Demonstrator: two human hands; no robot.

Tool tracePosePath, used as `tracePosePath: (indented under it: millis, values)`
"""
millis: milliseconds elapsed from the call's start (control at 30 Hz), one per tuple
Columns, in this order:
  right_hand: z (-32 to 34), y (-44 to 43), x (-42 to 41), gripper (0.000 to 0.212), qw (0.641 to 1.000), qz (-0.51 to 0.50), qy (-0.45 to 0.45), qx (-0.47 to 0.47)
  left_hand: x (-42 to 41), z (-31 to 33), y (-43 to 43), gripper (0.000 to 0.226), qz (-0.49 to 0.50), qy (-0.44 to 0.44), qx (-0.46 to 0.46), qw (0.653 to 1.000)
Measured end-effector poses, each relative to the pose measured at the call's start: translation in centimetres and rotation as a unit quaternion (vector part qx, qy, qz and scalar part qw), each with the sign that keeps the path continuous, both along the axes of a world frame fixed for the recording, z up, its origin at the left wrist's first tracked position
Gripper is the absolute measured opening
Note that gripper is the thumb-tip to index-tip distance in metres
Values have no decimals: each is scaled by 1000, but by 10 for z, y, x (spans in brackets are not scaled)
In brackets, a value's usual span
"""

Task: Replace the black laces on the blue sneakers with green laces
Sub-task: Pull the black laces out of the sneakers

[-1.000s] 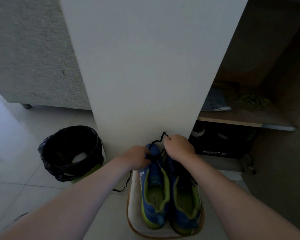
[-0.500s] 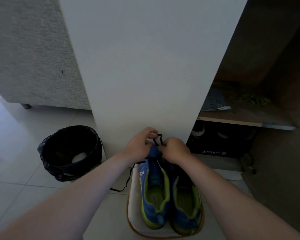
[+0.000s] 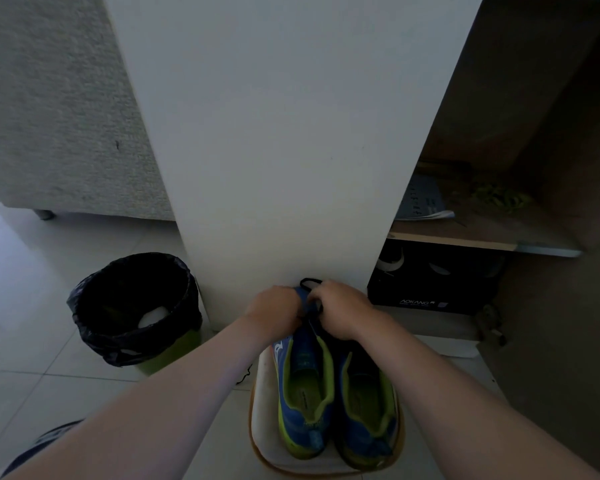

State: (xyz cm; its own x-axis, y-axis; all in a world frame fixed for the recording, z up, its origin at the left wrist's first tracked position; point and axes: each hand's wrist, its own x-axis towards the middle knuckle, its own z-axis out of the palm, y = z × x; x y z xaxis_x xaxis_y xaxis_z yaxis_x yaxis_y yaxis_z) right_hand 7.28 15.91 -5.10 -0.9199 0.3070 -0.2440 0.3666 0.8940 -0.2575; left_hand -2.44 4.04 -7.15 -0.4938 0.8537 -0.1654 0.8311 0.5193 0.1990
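Head view: we are working at the far end of the left sneaker [image 3: 303, 375], one of the blue sneakers standing side by side, heels towards us, in a shallow white tray [image 3: 267, 431] on the floor. A second ago our right hand [image 3: 343, 308] was drawing a loop of the black lace [image 3: 310, 281] up and away from the shoe. Now it is lying low against the toe, and only a small loop is showing above it, between the two hands. Our left hand [image 3: 274, 311] is lying close beside it, fingers curled down over the sneaker's far end and holding it. The right fingers are curled together and seem to be pinching the lace, though the fingertips themselves are hidden from us. A loose lace end [image 3: 245, 372] is trailing down by our left forearm.

We are judging that the black lace is coming out eyelet by eyelet and is not yet free. The right sneaker [image 3: 368, 393] is mostly in shadow, so we cannot tell its lacing. The green laces [image 3: 499, 199] are lying untouched on a shelf far to the right, well apart from the shoes.

Pale floor tiles [image 3: 32, 341] are spreading to the left, where a bin [image 3: 132, 306] with a black liner is standing near a textured sofa [image 3: 49, 98]. A white panel [image 3: 291, 133] is rising just beyond the shoes, and a black shoebox [image 3: 430, 282] is sitting under the shelf.
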Motion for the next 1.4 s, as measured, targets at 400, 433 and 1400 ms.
tracePosePath:
  millis: [400, 433, 1400]
  values:
    - [-11, 2, -1, 20, 998, -44, -19, -31, -9, -6, -2, 17, 97, -87, 61, 990]
    - [-11, 1, -2, 21, 998, -47, -15, -32, -10, -6, -3, 15, 113, -99, 67, 986]
    - [-20, -13, -5, 33, 997, -67, 30, -37, -27, 1, -8, 13, 263, -210, 165, 927]
